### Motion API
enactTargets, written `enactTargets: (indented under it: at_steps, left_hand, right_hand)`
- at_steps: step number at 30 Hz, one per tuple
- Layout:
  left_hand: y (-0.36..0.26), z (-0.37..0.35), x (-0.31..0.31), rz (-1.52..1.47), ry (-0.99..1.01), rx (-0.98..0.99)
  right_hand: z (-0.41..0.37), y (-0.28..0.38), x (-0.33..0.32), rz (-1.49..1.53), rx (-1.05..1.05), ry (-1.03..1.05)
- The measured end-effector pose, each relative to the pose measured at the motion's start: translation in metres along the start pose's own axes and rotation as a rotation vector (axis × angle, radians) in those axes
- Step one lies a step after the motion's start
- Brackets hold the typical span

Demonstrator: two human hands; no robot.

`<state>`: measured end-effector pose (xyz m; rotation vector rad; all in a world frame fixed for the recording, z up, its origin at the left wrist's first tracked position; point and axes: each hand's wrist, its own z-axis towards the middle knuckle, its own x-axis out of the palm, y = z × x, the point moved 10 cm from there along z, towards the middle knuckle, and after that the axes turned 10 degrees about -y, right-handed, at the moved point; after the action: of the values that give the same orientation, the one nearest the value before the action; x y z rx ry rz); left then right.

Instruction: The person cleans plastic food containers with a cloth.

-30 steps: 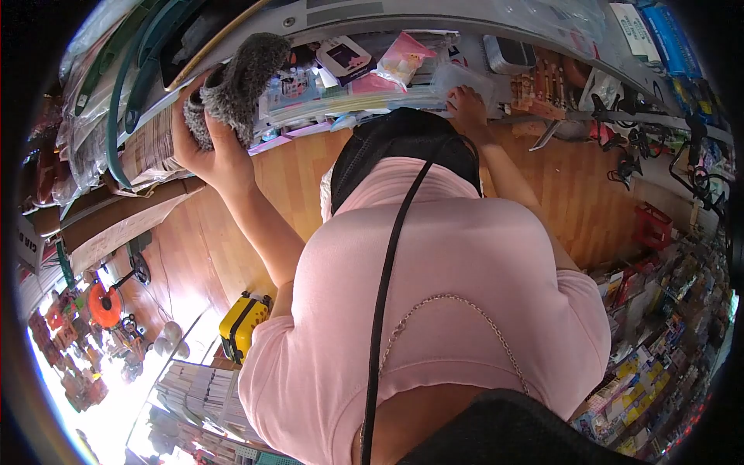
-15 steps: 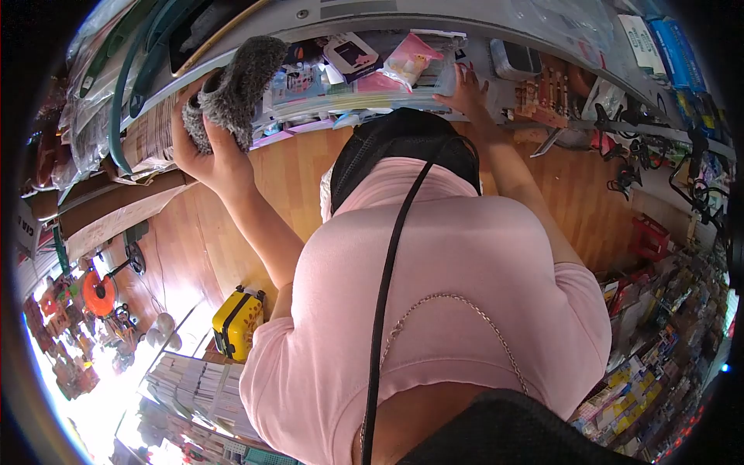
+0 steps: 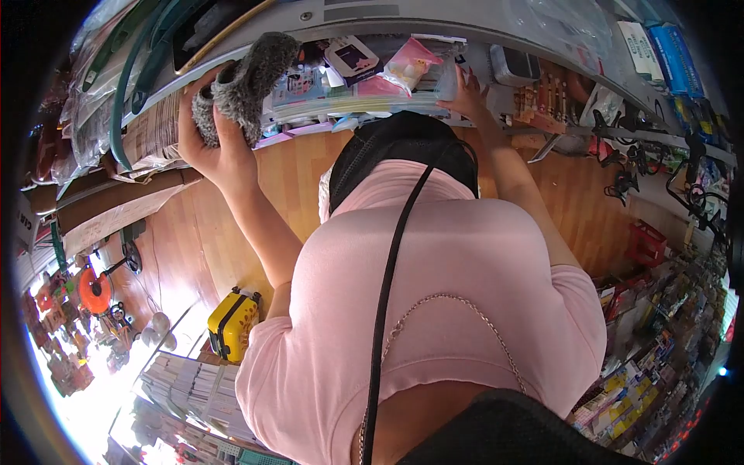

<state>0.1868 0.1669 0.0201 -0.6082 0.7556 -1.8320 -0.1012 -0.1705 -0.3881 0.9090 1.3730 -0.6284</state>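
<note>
My left hand (image 3: 221, 151) is closed on a shaggy grey cloth (image 3: 260, 77), raised at the left end of an open shelf (image 3: 480, 50); folds of it loop round the fingers. My right hand (image 3: 467, 97) reaches over the same shelf further right. Its fingers are spread, close beside a clear plastic piece (image 3: 447, 80). Between the hands lie a dark box with a white front (image 3: 351, 59), a pink and clear packet (image 3: 411, 64) and a stack of thin flat sheets (image 3: 364, 105). A grey metal tin (image 3: 514, 66) sits just right of my right hand.
Wooden pieces (image 3: 542, 102) and black cords (image 3: 628, 174) are at the right. Plastic-wrapped goods and a brown carton (image 3: 128, 201) crowd the left. A yellow suitcase (image 3: 232, 324) stands on the wooden floor (image 3: 182, 240). A red crate (image 3: 647, 242) is at the right.
My left hand has shifted slightly right with the grey cloth, whose top has swung right. My right hand stays by the clear plastic piece, its fingers slightly changed in pose.
</note>
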Motion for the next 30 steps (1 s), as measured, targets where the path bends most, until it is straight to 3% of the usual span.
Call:
enactTargets:
  at_steps: [9, 25, 30]
  left_hand:
    - [0.005, -0.002, 0.002, -0.028, 0.008, -0.056]
    - [0.004, -0.004, 0.005, -0.030, 0.017, -0.038]
    - [0.006, -0.005, 0.004, -0.041, 0.016, -0.049]
  right_hand:
    - [0.001, 0.004, -0.018, -0.023, -0.117, -0.168]
    - [-0.006, 0.008, -0.027, -0.035, -0.120, -0.176]
    - [-0.009, 0.014, -0.040, -0.027, -0.178, -0.279]
